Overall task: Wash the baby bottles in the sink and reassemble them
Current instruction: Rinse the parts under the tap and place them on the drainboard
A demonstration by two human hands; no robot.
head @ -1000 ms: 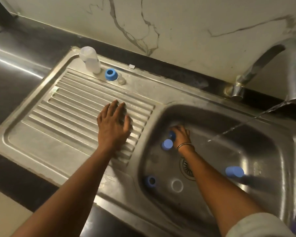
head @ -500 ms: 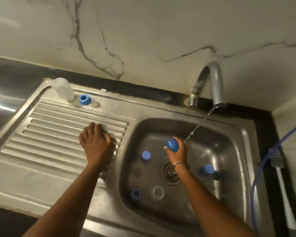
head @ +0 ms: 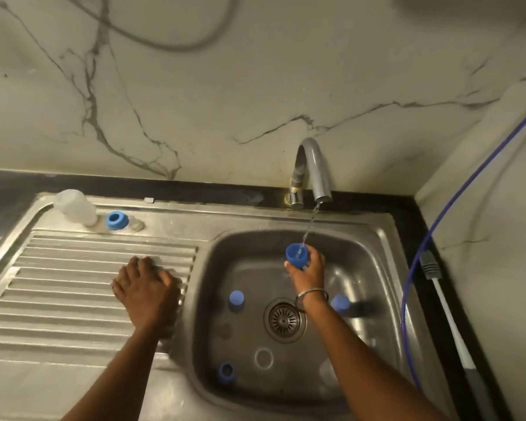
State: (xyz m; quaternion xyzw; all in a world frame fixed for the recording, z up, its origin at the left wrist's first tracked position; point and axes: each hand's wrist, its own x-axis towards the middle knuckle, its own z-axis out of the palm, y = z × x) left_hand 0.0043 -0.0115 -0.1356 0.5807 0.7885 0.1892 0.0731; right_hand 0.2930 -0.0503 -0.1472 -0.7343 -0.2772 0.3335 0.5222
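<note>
From the head view, my right hand (head: 308, 270) grasps a blue cap (head: 296, 256) under the tap stream (head: 308, 227), mouth tilted toward eleven o'clock. My left hand (head: 146, 288) lies flat, fingers relaxed, on the drainboard (head: 73, 268). The bottle (head: 75, 206) stands at ten o'clock, nearer my left. I read no labels.

Hose (head: 456, 189) cut off at right edge, right hand (head: 308, 268) hiding blue cap's (head: 296, 255) lower side

Blue cap (head: 296, 255) held under tap's stream (head: 308, 229).
</note>
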